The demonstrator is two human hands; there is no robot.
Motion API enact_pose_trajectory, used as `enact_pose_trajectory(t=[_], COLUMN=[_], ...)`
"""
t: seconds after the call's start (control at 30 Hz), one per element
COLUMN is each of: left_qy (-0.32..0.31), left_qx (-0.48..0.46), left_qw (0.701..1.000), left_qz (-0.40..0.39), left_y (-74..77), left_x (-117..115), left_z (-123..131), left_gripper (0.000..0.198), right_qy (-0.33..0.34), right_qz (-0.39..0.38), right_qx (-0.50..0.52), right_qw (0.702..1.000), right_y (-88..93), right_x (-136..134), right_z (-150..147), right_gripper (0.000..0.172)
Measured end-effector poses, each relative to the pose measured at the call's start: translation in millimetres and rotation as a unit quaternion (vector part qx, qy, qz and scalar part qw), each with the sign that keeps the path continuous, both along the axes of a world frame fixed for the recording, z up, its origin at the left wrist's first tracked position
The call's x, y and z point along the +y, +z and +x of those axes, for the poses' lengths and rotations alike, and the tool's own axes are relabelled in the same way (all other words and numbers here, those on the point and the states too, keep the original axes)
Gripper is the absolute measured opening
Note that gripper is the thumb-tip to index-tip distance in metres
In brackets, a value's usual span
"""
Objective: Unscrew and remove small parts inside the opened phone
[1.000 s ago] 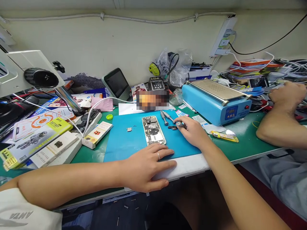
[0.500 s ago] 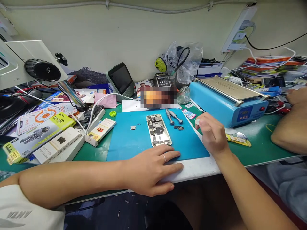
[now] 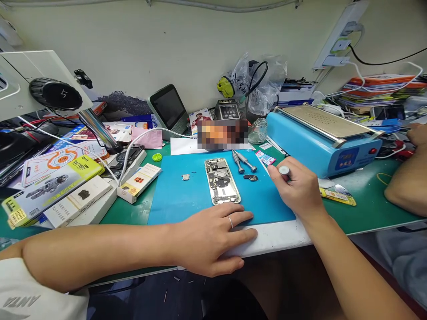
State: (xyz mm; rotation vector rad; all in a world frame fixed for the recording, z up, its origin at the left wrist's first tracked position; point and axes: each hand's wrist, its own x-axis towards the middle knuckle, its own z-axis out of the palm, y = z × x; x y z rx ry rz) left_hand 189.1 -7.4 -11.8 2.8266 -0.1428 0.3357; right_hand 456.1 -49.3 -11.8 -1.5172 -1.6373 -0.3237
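An opened phone [image 3: 222,180], its circuit boards and inner parts bare, lies on a blue work mat [image 3: 176,200]. My left hand [image 3: 216,238] rests palm down across the front edge of the mat, fingers spread, just below the phone; it holds nothing. To the right, my right hand [image 3: 298,186] is closed around a screwdriver [image 3: 284,170]; only its round grey end cap shows above the fist, and the shaft is hidden. Two grey screwdrivers [image 3: 245,162] lie beyond the phone's right side, near a small dark phone part [image 3: 251,178]. A small metal piece [image 3: 185,177] sits left of the phone.
A blue heating machine [image 3: 320,142] stands at the right, with a co-worker's arm [image 3: 407,182] beyond it. Battery boxes [image 3: 53,186] and a microscope stand [image 3: 96,129] crowd the left. A glass jar [image 3: 258,131] and a screen device [image 3: 169,110] stand at the back.
My right fist has turned, so the screwdriver's end cap now faces up more plainly. My left hand stays in place. The view has shifted slightly.
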Motion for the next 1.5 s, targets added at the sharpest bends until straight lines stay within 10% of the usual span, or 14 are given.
enact_pose_trajectory(t=[1.5], left_qy=[0.005], left_qx=[0.036], left_qw=[0.997], left_qz=[-0.062], left_y=[-1.9], left_x=[0.3], left_z=[-1.8], left_gripper=[0.066], right_qy=[-0.009], right_qz=[-0.012], right_qx=[-0.019], right_qw=[1.0], right_y=[-4.3], right_x=[7.7], right_z=[-1.1], right_gripper=[0.042])
